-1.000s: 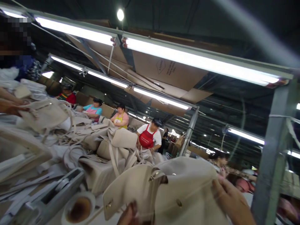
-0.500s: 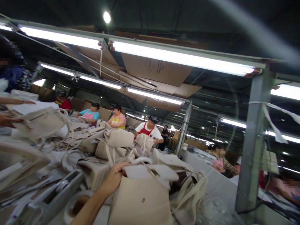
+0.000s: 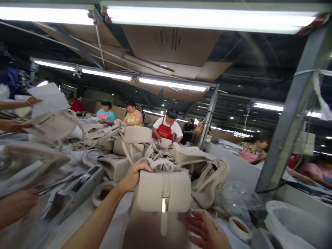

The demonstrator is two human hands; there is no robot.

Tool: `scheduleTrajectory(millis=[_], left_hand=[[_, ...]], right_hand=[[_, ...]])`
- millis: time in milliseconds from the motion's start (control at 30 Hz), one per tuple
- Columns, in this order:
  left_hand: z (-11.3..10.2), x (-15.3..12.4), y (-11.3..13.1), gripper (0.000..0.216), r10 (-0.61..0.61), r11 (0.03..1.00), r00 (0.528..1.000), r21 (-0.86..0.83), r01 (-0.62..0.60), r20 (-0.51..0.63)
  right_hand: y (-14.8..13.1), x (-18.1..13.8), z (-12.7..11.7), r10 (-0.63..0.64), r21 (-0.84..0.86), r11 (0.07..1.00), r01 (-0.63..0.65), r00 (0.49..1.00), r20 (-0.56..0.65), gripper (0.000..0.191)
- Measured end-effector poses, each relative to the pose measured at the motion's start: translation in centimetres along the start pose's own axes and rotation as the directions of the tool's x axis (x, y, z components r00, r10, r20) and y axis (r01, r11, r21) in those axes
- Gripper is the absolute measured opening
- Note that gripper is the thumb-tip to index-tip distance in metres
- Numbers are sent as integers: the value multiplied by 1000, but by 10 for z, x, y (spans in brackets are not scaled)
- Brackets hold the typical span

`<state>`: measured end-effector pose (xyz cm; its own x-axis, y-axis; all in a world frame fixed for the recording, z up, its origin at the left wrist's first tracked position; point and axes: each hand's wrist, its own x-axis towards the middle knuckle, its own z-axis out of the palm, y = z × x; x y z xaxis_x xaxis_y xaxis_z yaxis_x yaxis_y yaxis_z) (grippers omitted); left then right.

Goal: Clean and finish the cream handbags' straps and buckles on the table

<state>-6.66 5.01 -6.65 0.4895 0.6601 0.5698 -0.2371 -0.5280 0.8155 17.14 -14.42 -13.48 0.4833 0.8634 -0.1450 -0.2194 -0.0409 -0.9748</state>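
Observation:
A beige bag [image 3: 164, 192] with a front flap, a narrow strap and a shiny gold buckle [image 3: 165, 204] stands upright before me. My left hand [image 3: 133, 176] grips its top left edge, the fingertips partly behind the flap. Beside the bag's lower right side is my right hand [image 3: 206, 228], its fingers spread and slightly blurred; whether they touch the bag I cannot tell. Beyond it lies a heap of similar beige bags [image 3: 137, 135] with loose straps. Left of my forearm are a roll of tape [image 3: 97, 193] and a grey tape dispenser [image 3: 80, 186].
At the left edge, other people's hands [image 3: 15, 207] work, one holding a white sheet [image 3: 49, 100]. Clear plastic [image 3: 240, 197], another tape roll [image 3: 240, 228] and a plastic-lined bin [image 3: 293, 221] are at right, near a metal post [image 3: 287, 114]. Co-workers [image 3: 166, 129] stand across the heap.
The bag's flap, raised before, now lies down over its front with the buckle showing. My right hand has come into view. At left, a person's hand has lifted a white sheet.

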Motion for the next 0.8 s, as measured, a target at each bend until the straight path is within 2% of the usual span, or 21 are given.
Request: scheduleTrajectory(millis=[67,133,233,333,367,433,467,533,633,667,733,800], left_hand=[[1,0,0,11,-5,1000,1000,26,4,9],[1,0,2,13,-10,998,1000,65,8,24],[-5,0,13,18,-25,987,997,158,12,78],[-19,-2,35,20,-50,951,988,310,1,147],[-24,-3,44,21,-52,927,989,374,-3,137],[-25,-3,62,26,-24,873,999,488,0,42],[-21,-2,69,30,12,839,1000,543,6,-29],[-2,3,79,34,64,702,988,710,55,-139],[41,16,81,31,38,422,979,891,168,-203],[54,21,78,31,12,368,977,909,196,-215],[76,28,71,29,-9,361,971,905,225,-238],[89,31,58,31,13,358,972,908,216,-236]], right_hand=[[-14,9,12,40,68,997,-40,999,-5,68],[-20,12,28,-2,64,998,2,1000,11,71],[-14,16,50,-113,14,994,112,993,46,72],[0,27,61,-204,31,979,202,974,99,69],[6,31,63,-229,43,973,225,968,101,68],[14,39,67,-254,73,966,248,963,92,67],[18,42,69,-260,96,963,252,961,89,67],[22,43,74,-284,122,954,273,955,86,66],[22,37,80,-331,52,943,328,942,56,66],[22,36,81,-339,17,941,339,940,47,66],[22,34,81,-341,-42,939,342,940,22,64],[25,36,79,-337,-82,939,335,942,-7,59]])
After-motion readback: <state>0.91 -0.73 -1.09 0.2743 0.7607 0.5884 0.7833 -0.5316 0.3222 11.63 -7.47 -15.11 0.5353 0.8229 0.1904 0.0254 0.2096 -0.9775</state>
